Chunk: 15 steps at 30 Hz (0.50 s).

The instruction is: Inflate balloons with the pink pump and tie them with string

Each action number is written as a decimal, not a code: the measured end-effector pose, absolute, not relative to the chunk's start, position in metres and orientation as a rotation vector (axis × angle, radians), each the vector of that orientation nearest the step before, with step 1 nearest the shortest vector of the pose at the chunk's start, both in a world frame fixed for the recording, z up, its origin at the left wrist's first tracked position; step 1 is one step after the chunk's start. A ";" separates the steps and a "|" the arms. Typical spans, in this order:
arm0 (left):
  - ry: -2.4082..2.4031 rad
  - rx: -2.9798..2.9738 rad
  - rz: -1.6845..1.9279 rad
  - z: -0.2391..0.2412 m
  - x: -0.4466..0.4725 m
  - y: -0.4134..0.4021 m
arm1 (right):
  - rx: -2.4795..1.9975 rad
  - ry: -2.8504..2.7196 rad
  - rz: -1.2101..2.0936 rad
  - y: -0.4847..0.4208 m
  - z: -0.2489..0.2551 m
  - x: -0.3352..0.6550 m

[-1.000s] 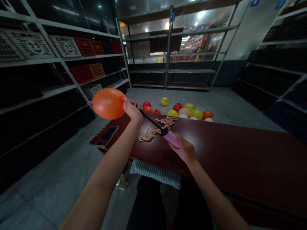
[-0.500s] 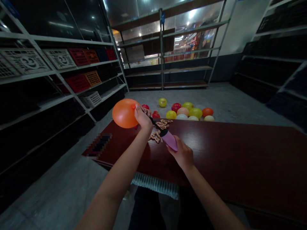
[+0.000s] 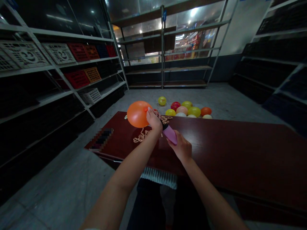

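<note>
My left hand [image 3: 154, 121] is closed around the neck of an inflated orange balloon [image 3: 137, 115], and its fingers also wrap the front end of a hand balloon pump [image 3: 169, 134]. The pump has a lilac barrel with a black collar, which lies close to my left wrist. My right hand [image 3: 181, 147] grips the rear of that barrel. Peach-coloured curly strands [image 3: 141, 136] lie on the table below and beyond my left hand, partly hidden by it and the forearm. The nozzle inside the balloon neck is hidden by my fingers.
The dark red table [image 3: 230, 147] stretches right. A blurred-out flat dark object [image 3: 102, 139] lies at its left end. Beyond the far edge, several balloons, such as a yellow one [image 3: 194, 111], rest on the floor. Shelves with crates [image 3: 59, 52] stand left; a metal rack [image 3: 162, 48] stands behind.
My left hand and the orange balloon have moved right, closer to my right hand. The pump's black shaft, visible before, no longer shows. The view has shifted slightly.
</note>
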<state>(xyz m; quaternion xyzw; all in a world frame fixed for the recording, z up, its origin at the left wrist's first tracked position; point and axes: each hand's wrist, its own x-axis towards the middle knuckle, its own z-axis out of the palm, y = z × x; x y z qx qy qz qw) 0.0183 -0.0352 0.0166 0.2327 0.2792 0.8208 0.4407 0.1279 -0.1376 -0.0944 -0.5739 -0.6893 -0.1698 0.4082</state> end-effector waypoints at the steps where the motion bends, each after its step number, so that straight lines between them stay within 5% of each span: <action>1: 0.702 0.572 2.043 0.018 0.016 -0.036 | -1.442 -1.744 -0.420 -0.138 -0.094 0.127; 15: 0.679 0.540 2.206 0.071 -0.084 -0.043 | -1.233 -1.945 -0.403 -0.144 -0.091 0.125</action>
